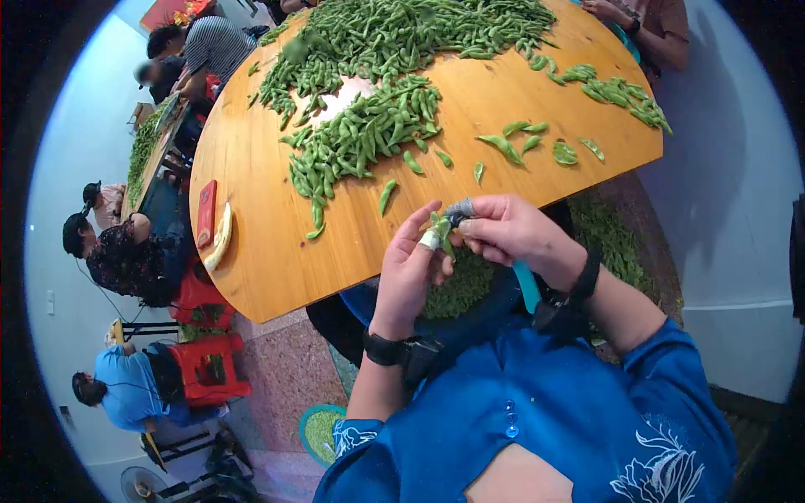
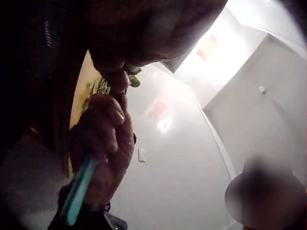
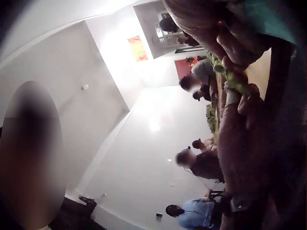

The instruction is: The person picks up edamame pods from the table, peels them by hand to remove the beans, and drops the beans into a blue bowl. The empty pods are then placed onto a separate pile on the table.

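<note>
In the head view my left hand (image 1: pixel 404 272) pinches a green soybean pod (image 1: pixel 442 228) between thumb and fingers, past the table's near edge. A white wrap (image 1: pixel 429 241) covers part of the left thumb. My right hand (image 1: pixel 520 228) meets the left at the pod, with grey tape (image 1: pixel 459 208) round a finger. Its curled fingers hold a tool by a turquoise handle (image 1: pixel 527 285), which sticks out below the palm; the tool's working end is hidden. The right wrist view shows the pod (image 3: pixel 237 79) between both hands' fingertips.
A large heap of pods (image 1: pixel 369 126) covers much of the wooden table (image 1: pixel 277 260); several loose pods lie near its edge. A red phone-like object (image 1: pixel 207 214) and a peeled banana-like item (image 1: pixel 220 239) lie left. Below the hands sits a tub of green beans (image 1: pixel 457 289). Other people sit around.
</note>
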